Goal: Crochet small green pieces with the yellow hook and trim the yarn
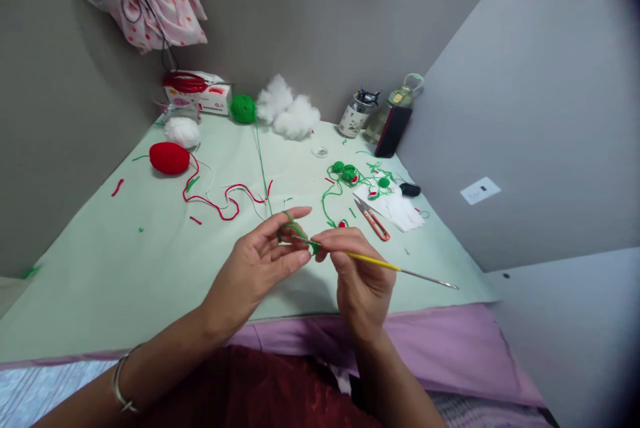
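- the right hand point(363, 275) is keeping its thumb and fingers closed round a yellow-handled hook point(373, 261), on the near side of the orange snips point(379, 226).
- the left hand point(260, 251) is working left of the snips, curling its fingers with green yarn point(290, 223) crossing them; its thumb and fingertips are pinching a small green piece point(315, 249).
- that piece is sitting between the hands, left of and nearer than the snips, by the hook's tip.
- a white paper sheet point(405, 213) is lying just right of the snips.
- small green balls point(349, 173) are clustering just beyond the snips among loose strands.
- a red yarn ball point(169, 158) is resting well left of the snips, trailing a wavy strand.
- a dark phone point(393, 131) is leaning upright beyond the snips.
- white stuffing point(295, 116) and a green yarn ball point(243, 109) are sitting far beyond the snips, to their left.
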`<control>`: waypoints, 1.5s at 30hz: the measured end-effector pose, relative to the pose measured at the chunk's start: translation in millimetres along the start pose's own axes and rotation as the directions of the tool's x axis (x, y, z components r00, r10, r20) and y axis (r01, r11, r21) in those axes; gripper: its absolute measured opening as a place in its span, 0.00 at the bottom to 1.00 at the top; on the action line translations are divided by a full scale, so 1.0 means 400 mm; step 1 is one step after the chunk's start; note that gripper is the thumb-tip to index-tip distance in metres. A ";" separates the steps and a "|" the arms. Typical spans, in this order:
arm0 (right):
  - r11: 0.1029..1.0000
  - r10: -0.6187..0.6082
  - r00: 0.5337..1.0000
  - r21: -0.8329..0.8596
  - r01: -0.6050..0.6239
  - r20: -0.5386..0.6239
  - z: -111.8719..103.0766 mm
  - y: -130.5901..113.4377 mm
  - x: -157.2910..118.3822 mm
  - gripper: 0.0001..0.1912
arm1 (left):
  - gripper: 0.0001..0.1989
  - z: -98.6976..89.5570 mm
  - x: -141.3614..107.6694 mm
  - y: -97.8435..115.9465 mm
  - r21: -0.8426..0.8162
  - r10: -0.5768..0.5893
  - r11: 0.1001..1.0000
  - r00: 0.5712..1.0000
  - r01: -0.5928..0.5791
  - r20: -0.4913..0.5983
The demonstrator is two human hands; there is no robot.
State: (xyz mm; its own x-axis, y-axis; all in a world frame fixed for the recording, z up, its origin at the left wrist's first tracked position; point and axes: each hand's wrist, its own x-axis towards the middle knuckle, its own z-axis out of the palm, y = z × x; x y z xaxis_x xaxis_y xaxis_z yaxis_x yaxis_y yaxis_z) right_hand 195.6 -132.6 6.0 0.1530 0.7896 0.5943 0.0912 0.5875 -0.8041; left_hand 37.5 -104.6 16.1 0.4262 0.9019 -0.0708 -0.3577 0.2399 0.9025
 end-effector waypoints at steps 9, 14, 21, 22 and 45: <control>0.996 -0.077 0.996 -0.057 0.074 -0.050 0.011 -0.002 0.005 0.10 | 0.22 0.011 0.012 0.019 0.060 0.110 0.992 0.993 -0.107 -0.045; 0.937 -0.186 0.982 -0.297 0.186 0.029 0.009 0.000 -0.006 0.15 | 0.25 0.005 0.012 -0.001 -0.076 0.049 0.996 0.998 -0.051 -0.029; 0.765 -0.393 0.914 -0.516 0.385 0.099 0.005 0.016 -0.025 0.19 | 0.26 0.000 0.005 0.003 -0.266 -0.158 0.947 0.982 0.180 0.104; 0.843 -0.336 0.940 -0.427 0.327 0.057 0.002 0.014 -0.020 0.17 | 0.25 -0.004 0.006 0.007 -0.281 -0.181 0.937 0.976 0.208 0.120; 0.946 0.177 0.984 0.283 -0.162 -0.031 -0.025 0.014 0.020 0.09 | 0.25 -0.029 0.006 0.013 -0.285 -0.159 0.937 0.972 0.204 0.174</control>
State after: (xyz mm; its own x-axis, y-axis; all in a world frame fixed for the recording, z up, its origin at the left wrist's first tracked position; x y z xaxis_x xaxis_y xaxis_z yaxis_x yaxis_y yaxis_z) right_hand 207.2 -124.7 6.0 0.1969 0.8755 0.4413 -0.2165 0.4778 -0.8513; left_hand 26.9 -96.9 15.6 0.6153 0.7761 -0.1382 -0.4848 0.5109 0.7099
